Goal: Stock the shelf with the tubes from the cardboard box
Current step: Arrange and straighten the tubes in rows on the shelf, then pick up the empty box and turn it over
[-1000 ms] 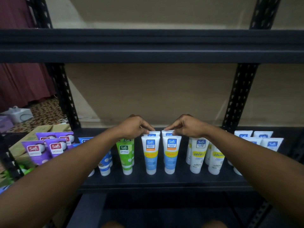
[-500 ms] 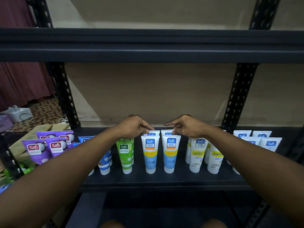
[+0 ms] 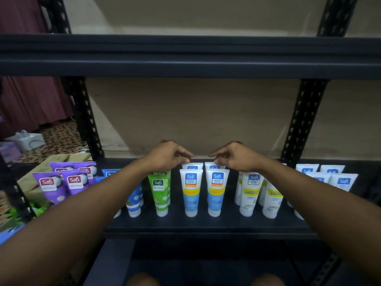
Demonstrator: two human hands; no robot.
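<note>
On the dark shelf (image 3: 206, 226) stand two rows of Safi tubes, caps down. My left hand (image 3: 168, 156) pinches the top edge of the rear left blue-and-yellow tube (image 3: 192, 166). In the same way my right hand (image 3: 235, 156) pinches the rear right blue-and-yellow tube (image 3: 214, 167). Two matching front tubes (image 3: 191, 193) (image 3: 216, 191) stand right before them. A green tube (image 3: 159, 193) is to their left, and white-and-yellow tubes (image 3: 250, 193) to their right. The cardboard box (image 3: 59, 159) shows at the far left, behind purple tubes (image 3: 73, 182).
More blue-and-white tubes (image 3: 342, 181) stand at the shelf's right end and blue ones (image 3: 134, 199) are partly hidden under my left forearm. An upper shelf beam (image 3: 189, 56) spans overhead. Black perforated posts (image 3: 305, 120) (image 3: 82, 120) stand at the back corners. A white item (image 3: 26, 139) lies on the floor.
Both hands stay on the tops of the two rear tubes. The fingers have shifted only slightly and the view has barely moved.
</note>
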